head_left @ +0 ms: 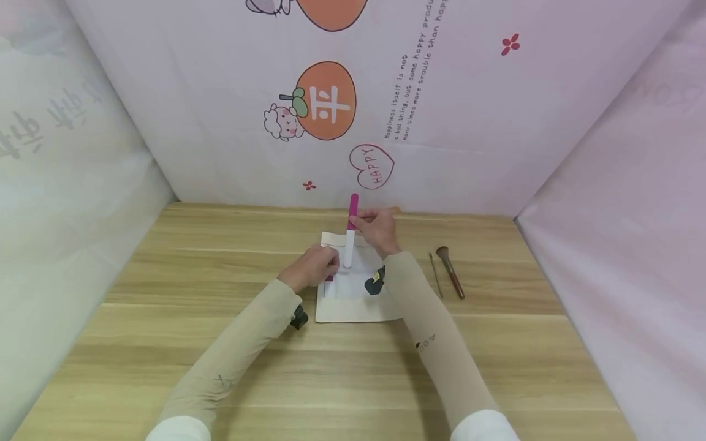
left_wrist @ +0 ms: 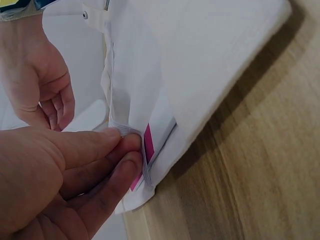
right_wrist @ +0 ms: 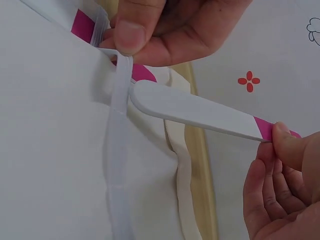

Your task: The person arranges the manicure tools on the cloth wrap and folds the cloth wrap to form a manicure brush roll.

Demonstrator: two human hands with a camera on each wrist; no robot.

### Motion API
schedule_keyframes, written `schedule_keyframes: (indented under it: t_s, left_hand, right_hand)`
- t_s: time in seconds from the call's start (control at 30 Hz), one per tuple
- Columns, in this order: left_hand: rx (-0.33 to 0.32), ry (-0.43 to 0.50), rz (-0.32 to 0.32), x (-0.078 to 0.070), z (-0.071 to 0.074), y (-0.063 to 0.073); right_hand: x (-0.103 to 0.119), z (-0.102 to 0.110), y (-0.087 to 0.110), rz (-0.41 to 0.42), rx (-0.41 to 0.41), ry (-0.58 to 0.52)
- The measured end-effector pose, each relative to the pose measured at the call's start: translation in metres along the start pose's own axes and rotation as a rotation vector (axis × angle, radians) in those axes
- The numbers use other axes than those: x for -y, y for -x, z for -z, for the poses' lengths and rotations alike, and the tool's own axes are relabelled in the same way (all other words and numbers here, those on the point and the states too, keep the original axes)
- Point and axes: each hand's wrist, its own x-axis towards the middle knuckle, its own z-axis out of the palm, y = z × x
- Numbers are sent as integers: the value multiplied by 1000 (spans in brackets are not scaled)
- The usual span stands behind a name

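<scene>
A white fabric pouch point(head_left: 353, 311) lies opened out on the table, with a white elastic band point(right_wrist: 118, 135) across its inside. My left hand point(head_left: 314, 266) pinches this band between thumb and fingers and lifts it away from the cloth. Beside those fingers, a second white-and-magenta file point(left_wrist: 149, 142) sits under the band, partly hidden. My right hand point(head_left: 379, 229) pinches a flat nail file point(head_left: 349, 245) by its magenta end. The file's rounded white tip is at the raised band in the right wrist view; whether it touches the band I cannot tell.
Right of the pouch, a makeup brush point(head_left: 451, 272) and a thin metal tool point(head_left: 436, 275) lie on the wooden table point(head_left: 220, 257). A printed white cloth point(head_left: 220, 122) hangs behind the table, and pale cloths stand at both sides.
</scene>
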Motion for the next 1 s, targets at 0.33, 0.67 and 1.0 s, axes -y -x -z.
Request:
schedule_keyframes:
  t_s: [0.33, 0.67, 1.0]
  left_hand:
    - [-13, 5, -18, 0, 0, 2]
    - [-4, 11, 1, -3, 1, 2]
    - [-10, 9, -10, -1, 1, 1]
  right_hand:
    - [-12, -8, -1, -30, -60, -100]
    - [-17, -9, 3, -96, -30, -101]
    - [-18, -5, 7, -134, 158, 58]
